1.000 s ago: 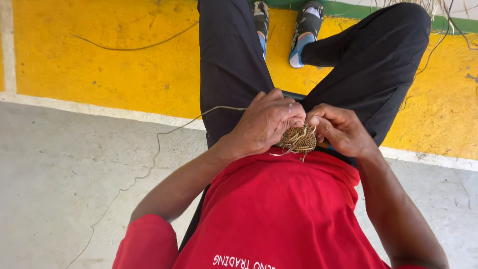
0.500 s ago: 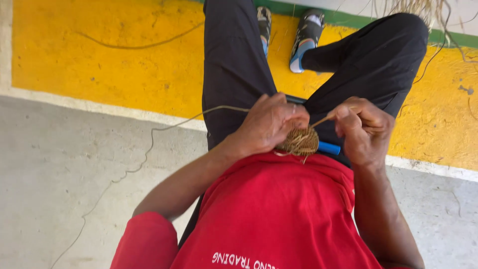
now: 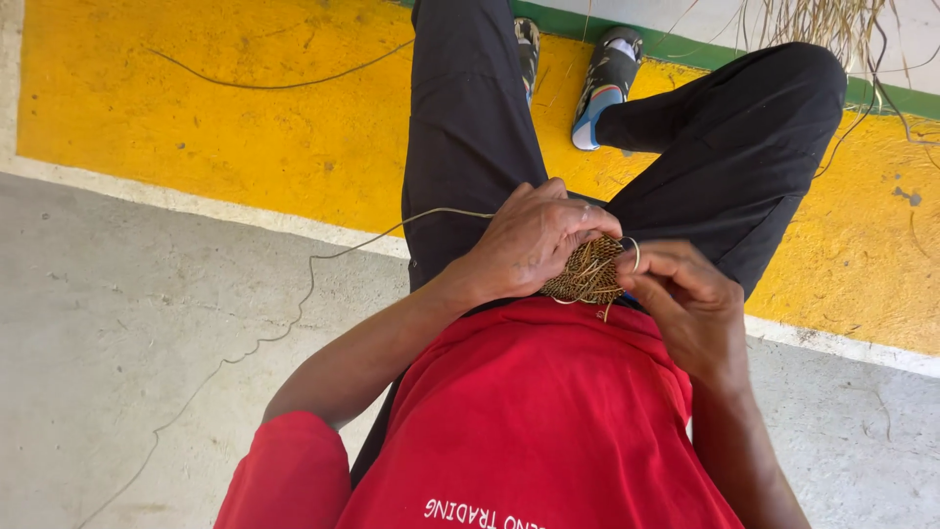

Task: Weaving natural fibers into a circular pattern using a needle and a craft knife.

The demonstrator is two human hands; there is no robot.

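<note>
Grey concrete floor (image 3: 117,323) fills the lower part of the view, and beyond it runs a wide band of yellow paint (image 3: 245,108), with a thin green stripe (image 3: 881,98) at its far edge. I take the small woven piece (image 3: 586,274) as the landmark; it is a round, flat coil of brown plant fibre, and it sits over the lap of the person, just above the hem of the red shirt (image 3: 539,411).

On the left side of the woven piece, the left hand (image 3: 534,240) closes on it: the fingers curl over its top edge and the thumb side is hidden under it, so the hand grips it firmly. On the right side of the woven piece, the right hand (image 3: 690,304) touches its rim. Its fingers are bent close together and they pinch a thin strand (image 3: 634,253), which makes a small loop just above the rim.

From under the left hand, a long thin fibre (image 3: 313,274) goes out to the left of the woven piece and then curves down across the concrete.

Beyond the woven piece are the black trousers (image 3: 470,127), with both knees bent, and further the two shoes (image 3: 607,78) on the yellow paint. Far up and to the right of the woven piece lies a bundle of dry fibres (image 3: 822,20).
</note>
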